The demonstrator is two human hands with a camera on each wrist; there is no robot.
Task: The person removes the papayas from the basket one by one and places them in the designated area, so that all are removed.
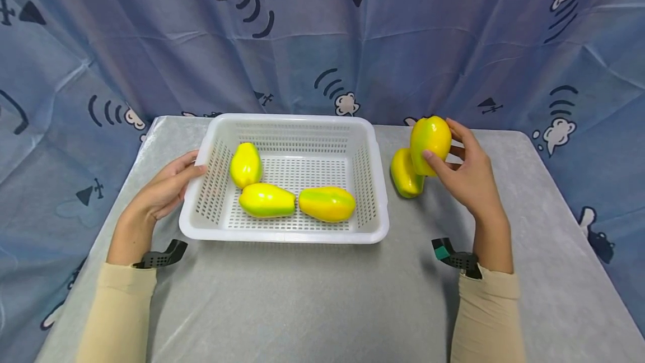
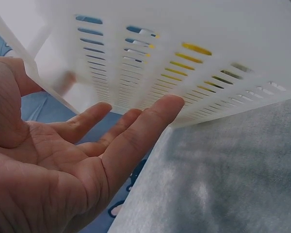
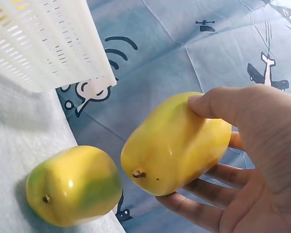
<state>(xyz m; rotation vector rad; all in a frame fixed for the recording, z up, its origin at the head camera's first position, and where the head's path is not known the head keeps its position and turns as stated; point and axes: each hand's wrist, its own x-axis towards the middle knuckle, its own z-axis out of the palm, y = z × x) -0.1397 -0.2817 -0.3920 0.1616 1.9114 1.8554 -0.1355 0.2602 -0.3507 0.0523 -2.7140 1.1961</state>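
My right hand [image 1: 466, 170] holds a yellow-green papaya [image 1: 430, 144] between thumb and fingers, raised at the right of the basket. In the right wrist view, the small brown stem spot of the held papaya [image 3: 172, 150] faces the camera. Just below and left of it, a second papaya [image 1: 406, 175] lies on the table, partly covered by the held one in the head view. At the left, my left hand [image 1: 168, 186] grips the side of a white plastic basket [image 1: 282, 235], thumb over the rim and fingers against the slotted outer wall [image 2: 150, 58].
Three papayas lie inside the basket: one at the left [image 1: 246, 165], one at the front middle [image 1: 267, 200] and one at the front right [image 1: 327, 204]. A grey cloth-like surface covers the table [image 1: 302, 301]. Behind it hangs a blue patterned curtain [image 1: 302, 43].
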